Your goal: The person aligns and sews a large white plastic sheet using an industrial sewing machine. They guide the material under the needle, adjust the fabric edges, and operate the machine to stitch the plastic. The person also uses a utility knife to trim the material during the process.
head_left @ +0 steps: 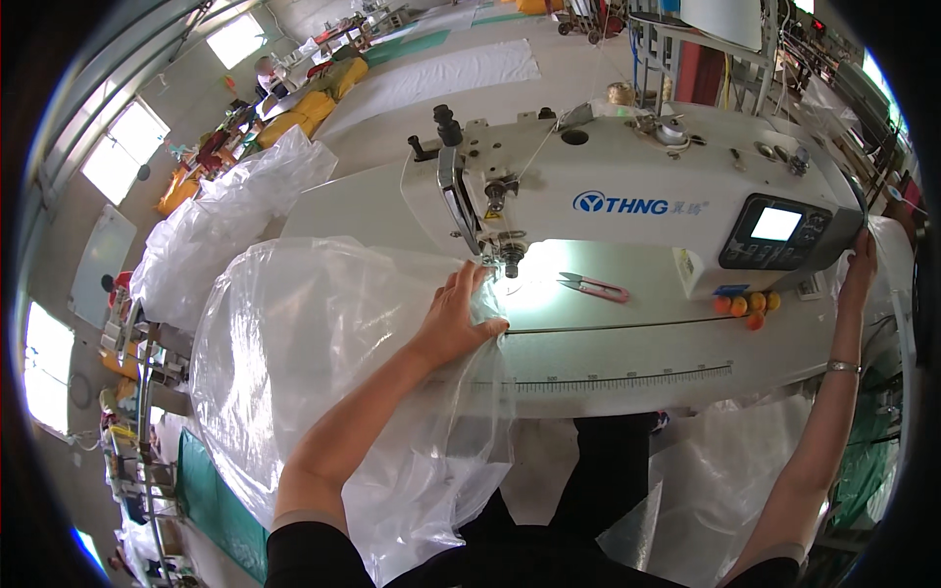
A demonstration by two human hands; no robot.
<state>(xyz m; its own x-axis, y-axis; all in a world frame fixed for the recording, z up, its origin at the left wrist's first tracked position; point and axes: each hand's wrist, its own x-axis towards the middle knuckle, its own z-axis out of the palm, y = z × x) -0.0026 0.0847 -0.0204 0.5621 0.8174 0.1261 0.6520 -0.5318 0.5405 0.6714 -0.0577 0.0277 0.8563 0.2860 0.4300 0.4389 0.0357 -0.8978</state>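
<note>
A large clear plastic sheet (pixel 284 323) drapes over the left of the sewing machine (pixel 627 167) table and hangs down its front edge. My left hand (pixel 459 318) grips its gathered edge just left of the needle area, thumb and fingers apart with plastic bunched between them. The lit presser foot (pixel 511 263) stands just beyond my fingertips. At the machine's far right end, my right hand (pixel 861 257) is closed on the handwheel, which is mostly hidden. Red-handled thread snips (pixel 594 287) lie on the machine bed, right of the needle.
Several small orange-red fruits (pixel 753 305) sit below the control panel (pixel 776 231). More clear plastic (pixel 230 216) is heaped beyond the table at left. Another plastic piece (pixel 725 470) hangs by my right leg. Across the room, a person (pixel 270 73) sits near yellow bundles (pixel 309 110).
</note>
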